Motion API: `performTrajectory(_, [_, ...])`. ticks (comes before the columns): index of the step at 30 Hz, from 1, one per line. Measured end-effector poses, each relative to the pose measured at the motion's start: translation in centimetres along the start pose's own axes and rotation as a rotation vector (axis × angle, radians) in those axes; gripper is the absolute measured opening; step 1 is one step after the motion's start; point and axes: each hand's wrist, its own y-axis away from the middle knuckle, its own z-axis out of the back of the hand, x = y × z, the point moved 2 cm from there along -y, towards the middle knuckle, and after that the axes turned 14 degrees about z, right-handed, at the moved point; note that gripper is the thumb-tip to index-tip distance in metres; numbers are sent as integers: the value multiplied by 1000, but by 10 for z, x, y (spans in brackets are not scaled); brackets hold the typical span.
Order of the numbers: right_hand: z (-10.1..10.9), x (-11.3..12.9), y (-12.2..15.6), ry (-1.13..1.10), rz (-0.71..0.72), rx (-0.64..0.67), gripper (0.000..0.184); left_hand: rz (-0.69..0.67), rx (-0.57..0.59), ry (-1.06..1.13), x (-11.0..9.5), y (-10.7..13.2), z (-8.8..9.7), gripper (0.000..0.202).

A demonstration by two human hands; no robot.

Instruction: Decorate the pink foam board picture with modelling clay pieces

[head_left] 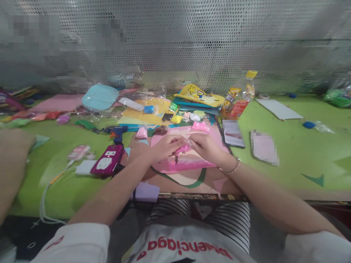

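Both hands meet over a pink paper picture (161, 140) in front of me. My left hand (168, 147) is closed on a small clear bag of pink modelling clay (184, 147). The fingers of my right hand (203, 145) pinch the clear plastic at the bag's right side. Below them the picture has a bright pink band (181, 167) and a small dark mark. Just beyond lie a brown clay packet (161, 130), a pale pink clay lump (142, 133) and another bright pink packet (200, 126).
Left are a glue gun (118, 134) and a purple power strip (108, 160) with white cables. A phone (233, 133) and a drink bottle (239, 96) stand to the right. Yellow and blue foam pieces (196, 95) lie behind. Another person's arm (13, 164) reaches in at far left.
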Motion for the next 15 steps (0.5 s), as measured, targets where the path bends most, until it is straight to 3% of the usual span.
performTrajectory(3, [3,2,-2,-58,-65,21,14,11,-15,-3,0,1,1,40])
performTrajectory(7, [2,1,-3,-134,-129,40,16,13,16,2,2,1,-2,38])
performTrajectory(10, [2,-8,-2,-208,-141,81,15,2,0,-121,5,0,3,38])
performTrajectory(12, [10,-21,-1,-268,-224,-33,14,-28,-114,-238,6,2,14,36])
performTrajectory(15, [28,-40,2,-412,-419,-429,19,-69,-470,-432,5,13,40,30])
